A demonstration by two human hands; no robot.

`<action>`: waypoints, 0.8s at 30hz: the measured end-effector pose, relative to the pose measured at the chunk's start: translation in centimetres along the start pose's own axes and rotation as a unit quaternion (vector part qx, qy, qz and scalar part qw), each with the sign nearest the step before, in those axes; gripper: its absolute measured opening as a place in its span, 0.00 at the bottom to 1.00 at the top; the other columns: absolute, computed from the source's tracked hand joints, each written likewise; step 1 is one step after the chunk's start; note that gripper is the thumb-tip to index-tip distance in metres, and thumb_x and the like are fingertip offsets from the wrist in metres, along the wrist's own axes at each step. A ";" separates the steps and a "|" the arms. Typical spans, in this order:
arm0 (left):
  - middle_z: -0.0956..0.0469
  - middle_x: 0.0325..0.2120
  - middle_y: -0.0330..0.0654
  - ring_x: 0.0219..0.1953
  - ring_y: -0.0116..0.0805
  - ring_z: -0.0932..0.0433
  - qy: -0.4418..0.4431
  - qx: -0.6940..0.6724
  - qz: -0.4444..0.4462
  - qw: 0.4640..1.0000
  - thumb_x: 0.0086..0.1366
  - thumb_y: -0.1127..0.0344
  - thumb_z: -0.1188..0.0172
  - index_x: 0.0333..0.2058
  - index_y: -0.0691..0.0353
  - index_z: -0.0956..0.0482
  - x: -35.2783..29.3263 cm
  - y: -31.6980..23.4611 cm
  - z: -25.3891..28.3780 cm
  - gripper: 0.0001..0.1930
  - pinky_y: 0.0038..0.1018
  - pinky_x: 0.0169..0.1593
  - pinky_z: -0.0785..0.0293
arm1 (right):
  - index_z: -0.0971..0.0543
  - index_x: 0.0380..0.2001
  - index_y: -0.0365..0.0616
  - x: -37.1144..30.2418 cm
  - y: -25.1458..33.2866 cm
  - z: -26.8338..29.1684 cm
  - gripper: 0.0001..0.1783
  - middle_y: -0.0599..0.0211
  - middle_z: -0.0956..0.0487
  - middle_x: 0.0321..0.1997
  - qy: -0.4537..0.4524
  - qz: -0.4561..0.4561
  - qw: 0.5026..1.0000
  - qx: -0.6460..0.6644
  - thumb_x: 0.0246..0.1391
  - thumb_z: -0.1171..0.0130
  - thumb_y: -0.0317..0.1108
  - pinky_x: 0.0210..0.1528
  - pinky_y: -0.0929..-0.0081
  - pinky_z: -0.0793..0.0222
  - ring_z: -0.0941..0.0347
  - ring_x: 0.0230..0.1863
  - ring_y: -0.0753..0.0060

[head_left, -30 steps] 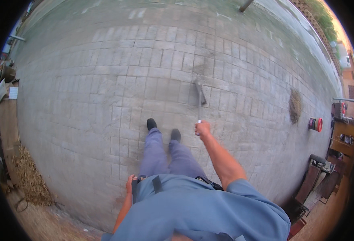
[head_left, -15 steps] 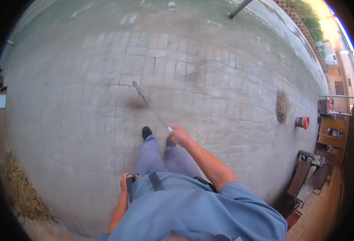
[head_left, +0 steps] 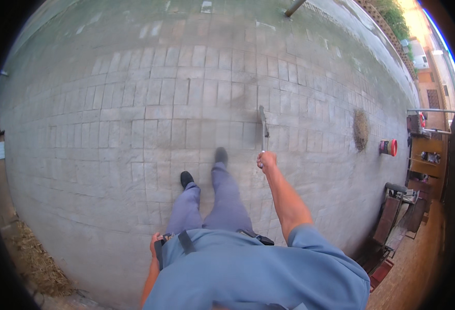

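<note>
A broom (head_left: pixel 262 126) is gripped in the closed right hand (head_left: pixel 267 160) and stretched forward over the paved ground (head_left: pixel 134 103); the left hand (head_left: pixel 156 244) is held at the hip, its grip indiscernible.

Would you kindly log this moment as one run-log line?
right hand: grips broom handle | left hand: at hip, grip unclear | broom head: on paving ahead | debris pile: far right
</note>
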State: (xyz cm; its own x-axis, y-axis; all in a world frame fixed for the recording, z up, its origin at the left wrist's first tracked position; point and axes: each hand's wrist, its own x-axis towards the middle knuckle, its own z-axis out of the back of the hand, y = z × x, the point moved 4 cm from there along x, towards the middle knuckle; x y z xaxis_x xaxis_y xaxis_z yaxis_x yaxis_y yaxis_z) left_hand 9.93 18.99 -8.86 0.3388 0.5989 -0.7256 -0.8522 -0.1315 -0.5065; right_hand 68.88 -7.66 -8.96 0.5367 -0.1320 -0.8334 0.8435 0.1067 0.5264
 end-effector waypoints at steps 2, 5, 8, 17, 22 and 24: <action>0.24 0.40 0.48 0.44 0.42 0.26 0.015 0.008 -0.011 1.000 0.57 0.55 0.46 0.46 0.60 0.29 0.1 -2.2 -0.7 0.21 0.32 0.48 0.33 | 0.33 0.16 0.41 1.9 -0.5 0.4 0.08 0.68 0.36 0.13 0.024 0.037 0.997 -0.070 0.45 0.55 0.20 0.08 0.79 0.51 0.41 0.11 0.77; 0.24 0.40 0.48 0.44 0.41 0.26 0.019 0.010 0.001 1.000 0.58 0.56 0.46 0.46 0.60 0.29 -0.2 -3.3 -1.1 0.20 0.32 0.48 0.32 | 0.31 0.18 0.44 -0.8 -2.5 -5.2 0.06 0.67 0.34 0.13 0.032 0.068 0.989 -0.130 0.46 0.52 0.23 0.09 0.74 0.49 0.41 0.11 0.77; 0.25 0.39 0.48 0.43 0.40 0.26 0.033 0.010 0.006 0.999 0.58 0.56 0.46 0.46 0.61 0.29 0.2 -4.7 -2.2 0.20 0.31 0.47 0.32 | 0.27 0.27 0.39 -5.0 -2.0 -8.6 0.04 0.66 0.31 0.17 0.111 0.063 0.974 -0.185 0.43 0.48 0.26 0.11 0.77 0.42 0.39 0.12 0.77; 0.25 0.38 0.47 0.42 0.38 0.26 0.062 0.014 -0.004 0.998 0.59 0.58 0.47 0.47 0.62 0.30 1.9 -8.7 -3.9 0.20 0.30 0.46 0.32 | 0.30 0.48 0.45 -5.2 3.7 -3.3 0.24 0.70 0.33 0.17 0.106 0.037 0.986 -0.122 0.43 0.49 0.24 0.09 0.81 0.48 0.41 0.12 0.81; 0.25 0.37 0.46 0.41 0.36 0.26 0.056 0.006 0.011 0.998 0.59 0.59 0.48 0.47 0.62 0.30 1.0 -9.4 -4.1 0.19 0.29 0.45 0.31 | 0.28 0.30 0.39 2.7 7.7 1.7 0.10 0.70 0.36 0.14 0.000 0.087 0.990 -0.108 0.41 0.54 0.18 0.06 0.80 0.52 0.42 0.11 0.80; 0.25 0.37 0.46 0.41 0.36 0.26 0.053 -0.002 0.020 0.998 0.59 0.59 0.48 0.47 0.63 0.30 0.5 -9.3 -4.5 0.19 0.29 0.45 0.31 | 0.30 0.25 0.39 4.4 8.7 1.5 0.07 0.69 0.36 0.14 -0.028 0.090 0.988 -0.125 0.41 0.55 0.18 0.06 0.80 0.52 0.42 0.10 0.79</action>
State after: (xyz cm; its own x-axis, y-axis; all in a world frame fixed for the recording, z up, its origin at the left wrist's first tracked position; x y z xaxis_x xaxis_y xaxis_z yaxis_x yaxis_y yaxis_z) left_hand 19.83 17.02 -6.60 0.3455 0.5060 -0.7903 -0.8639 -0.1574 -0.4784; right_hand 78.56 -8.82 -7.77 0.6842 -0.1424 -0.7152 0.7064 0.3729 0.6016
